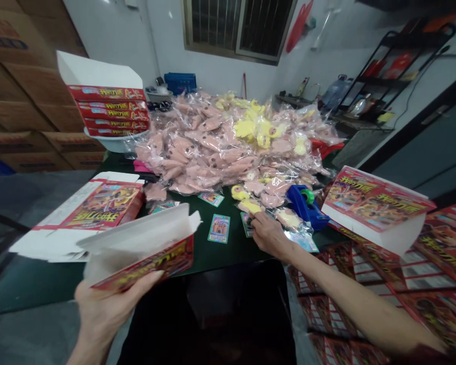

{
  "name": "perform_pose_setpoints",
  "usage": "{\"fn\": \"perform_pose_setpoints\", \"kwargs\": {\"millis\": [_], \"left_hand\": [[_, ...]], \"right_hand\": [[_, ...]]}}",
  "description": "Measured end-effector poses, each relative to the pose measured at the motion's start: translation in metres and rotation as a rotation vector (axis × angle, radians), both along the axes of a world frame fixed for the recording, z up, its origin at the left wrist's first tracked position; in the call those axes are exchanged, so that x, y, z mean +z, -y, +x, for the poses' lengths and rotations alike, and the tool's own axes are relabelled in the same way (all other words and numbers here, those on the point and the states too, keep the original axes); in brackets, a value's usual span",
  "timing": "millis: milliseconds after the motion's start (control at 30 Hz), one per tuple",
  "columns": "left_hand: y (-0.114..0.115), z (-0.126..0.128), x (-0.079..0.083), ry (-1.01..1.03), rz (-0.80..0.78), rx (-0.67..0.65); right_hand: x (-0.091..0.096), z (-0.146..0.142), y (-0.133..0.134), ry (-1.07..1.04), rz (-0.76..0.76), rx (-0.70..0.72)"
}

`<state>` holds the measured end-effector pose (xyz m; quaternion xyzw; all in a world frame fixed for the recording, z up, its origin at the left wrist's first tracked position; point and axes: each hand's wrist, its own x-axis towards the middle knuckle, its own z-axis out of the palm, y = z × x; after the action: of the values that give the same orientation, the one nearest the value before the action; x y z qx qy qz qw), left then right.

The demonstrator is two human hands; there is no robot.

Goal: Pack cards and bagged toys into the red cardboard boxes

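Observation:
My left hand (106,304) is closed on an open red and white carton (144,248), held tilted above the table's near edge with its flap up. My right hand (268,234) reaches forward onto the dark green table (220,253). Its fingers rest on a small clear packet with a yellow toy (251,207), at the foot of a big heap of bagged pink and yellow toys (228,142). Whether the fingers grip the packet I cannot make out. Picture cards (219,228) lie loose beside that hand.
A blue tape dispenser (306,205) sits right of my right hand. Flat red cartons (376,208) are stacked at right, more lie at left (99,205) and back left (110,109). Brown boxes (19,91) line the left wall.

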<state>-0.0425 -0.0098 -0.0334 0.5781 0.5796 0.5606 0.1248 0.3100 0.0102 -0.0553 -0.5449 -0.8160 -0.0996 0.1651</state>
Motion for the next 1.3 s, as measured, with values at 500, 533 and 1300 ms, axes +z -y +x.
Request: {"fn": "perform_pose_setpoints", "kwargs": {"millis": [500, 533, 1300], "left_hand": [[-0.018, 0.048, 0.011, 0.157, -0.148, -0.693], [-0.018, 0.047, 0.012, 0.176, -0.150, -0.711], [-0.018, 0.041, -0.024, 0.243, 0.178, -0.233]], "right_hand": [[0.136, -0.077, 0.032, -0.839, 0.272, 0.278], [0.132, -0.085, 0.029, -0.776, 0.288, 0.322], [0.054, -0.138, 0.024, -1.032, 0.378, 0.046]]}}
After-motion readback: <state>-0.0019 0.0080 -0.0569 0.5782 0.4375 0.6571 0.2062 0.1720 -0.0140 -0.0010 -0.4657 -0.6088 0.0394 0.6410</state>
